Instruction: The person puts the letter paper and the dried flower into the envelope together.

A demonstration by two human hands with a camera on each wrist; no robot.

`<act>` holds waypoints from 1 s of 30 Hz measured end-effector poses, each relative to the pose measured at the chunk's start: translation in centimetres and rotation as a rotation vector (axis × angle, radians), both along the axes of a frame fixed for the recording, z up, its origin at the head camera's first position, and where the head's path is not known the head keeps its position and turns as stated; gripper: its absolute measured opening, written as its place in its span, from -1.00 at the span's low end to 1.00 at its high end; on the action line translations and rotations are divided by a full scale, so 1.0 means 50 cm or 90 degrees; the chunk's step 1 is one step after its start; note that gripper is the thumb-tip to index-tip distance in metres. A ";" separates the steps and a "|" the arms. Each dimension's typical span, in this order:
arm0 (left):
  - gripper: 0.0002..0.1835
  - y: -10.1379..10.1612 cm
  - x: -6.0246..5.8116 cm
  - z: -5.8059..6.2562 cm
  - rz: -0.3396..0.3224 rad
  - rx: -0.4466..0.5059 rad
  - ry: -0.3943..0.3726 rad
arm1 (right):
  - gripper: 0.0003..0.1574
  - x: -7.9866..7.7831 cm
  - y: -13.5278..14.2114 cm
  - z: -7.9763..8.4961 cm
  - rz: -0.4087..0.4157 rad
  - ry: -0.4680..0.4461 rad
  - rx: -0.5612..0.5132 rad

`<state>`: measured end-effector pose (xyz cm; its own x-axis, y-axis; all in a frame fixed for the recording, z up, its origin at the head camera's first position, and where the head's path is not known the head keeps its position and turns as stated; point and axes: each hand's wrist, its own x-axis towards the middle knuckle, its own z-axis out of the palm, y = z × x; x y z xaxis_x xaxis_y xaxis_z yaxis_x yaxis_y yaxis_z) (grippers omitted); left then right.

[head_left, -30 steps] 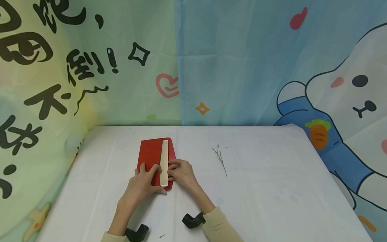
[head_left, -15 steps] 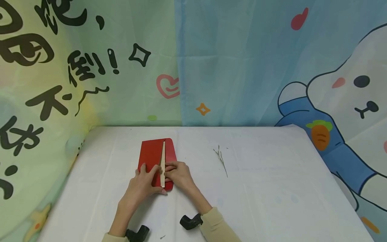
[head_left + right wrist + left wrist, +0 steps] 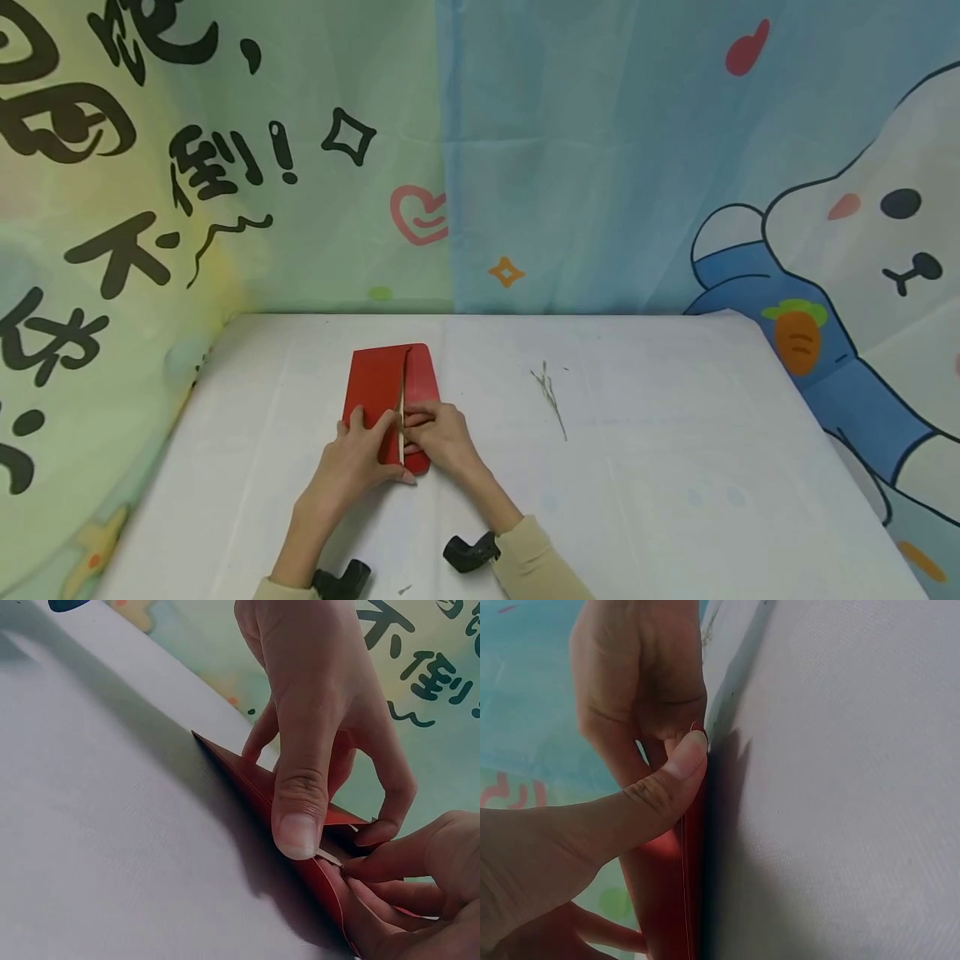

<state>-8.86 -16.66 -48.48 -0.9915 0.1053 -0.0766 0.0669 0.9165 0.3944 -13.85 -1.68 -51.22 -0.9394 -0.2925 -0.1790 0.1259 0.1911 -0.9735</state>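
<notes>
A red envelope (image 3: 373, 375) lies on the white-covered table with its flap (image 3: 422, 371) folded out to the right. A thin cream strip of folded paper (image 3: 401, 452) shows at the mouth, the rest hidden inside. My left hand (image 3: 352, 454) holds the envelope's body, index finger at the mouth and thumb (image 3: 686, 757) on the near edge. From the right, my right hand (image 3: 446, 437) pinches the paper's edge at the mouth. In the right wrist view, the mouth gapes slightly around the paper (image 3: 330, 859).
A thin dried sprig (image 3: 550, 396) lies right of the envelope, and a tiny plant scrap (image 3: 405, 589) near the front. Black wrist mounts (image 3: 471, 553) sit at both cuffs. A printed curtain (image 3: 562, 167) hangs behind the table.
The cream paper has slid left into the red envelope, its visible strip narrowing to a sliver. My right hand has moved slightly left with it; my left hand has stayed nearly still.
</notes>
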 end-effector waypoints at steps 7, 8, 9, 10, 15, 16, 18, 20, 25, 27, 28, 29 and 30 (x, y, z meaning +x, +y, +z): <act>-0.12 0.002 0.003 0.003 -0.008 -0.005 0.001 | -0.66 0.007 0.016 0.004 0.003 -0.007 -0.010; -0.11 0.003 0.003 0.003 -0.009 -0.006 -0.001 | -0.67 0.008 0.021 0.005 0.004 -0.004 -0.012; -0.10 0.004 0.003 0.003 -0.009 -0.007 -0.002 | -0.68 0.010 0.027 0.006 0.005 -0.001 -0.012; -0.10 0.005 0.003 0.003 -0.010 -0.007 -0.003 | -0.69 0.012 0.033 0.007 0.007 0.005 -0.012; -0.12 0.006 0.003 0.004 -0.003 -0.005 -0.013 | -0.71 0.016 0.075 0.017 -0.012 0.060 0.035; -0.13 0.006 0.003 0.004 0.000 -0.005 -0.013 | -0.71 0.015 0.083 0.020 -0.019 0.073 0.053; -0.14 0.004 0.003 0.005 0.005 -0.006 -0.016 | -0.72 0.015 0.102 0.024 -0.037 0.108 0.098; -0.15 0.002 0.002 0.005 0.006 -0.006 -0.019 | -0.74 0.015 0.120 0.026 -0.060 0.149 0.144; -0.16 0.001 0.002 0.004 0.000 -0.005 -0.016 | -0.80 0.018 0.163 0.027 -0.118 0.256 0.255; -0.16 0.001 0.002 0.004 -0.002 -0.004 -0.016 | -0.81 0.019 0.178 0.027 -0.136 0.291 0.290; -0.15 0.001 0.003 0.004 -0.003 -0.003 -0.018 | -0.81 0.019 0.185 0.026 -0.146 0.308 0.310; -0.15 0.001 0.003 0.004 -0.004 -0.001 -0.019 | -0.81 0.019 0.192 0.027 -0.155 0.321 0.329; -0.14 0.001 0.003 0.005 -0.005 0.001 -0.020 | -0.82 0.019 0.200 0.028 -0.165 0.326 0.349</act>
<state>-8.70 -16.61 -48.25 -0.9878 0.1132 -0.1069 0.0619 0.9156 0.3974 -12.89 8.31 -49.83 -0.9700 -0.0478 0.2384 -0.2055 0.6853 -0.6987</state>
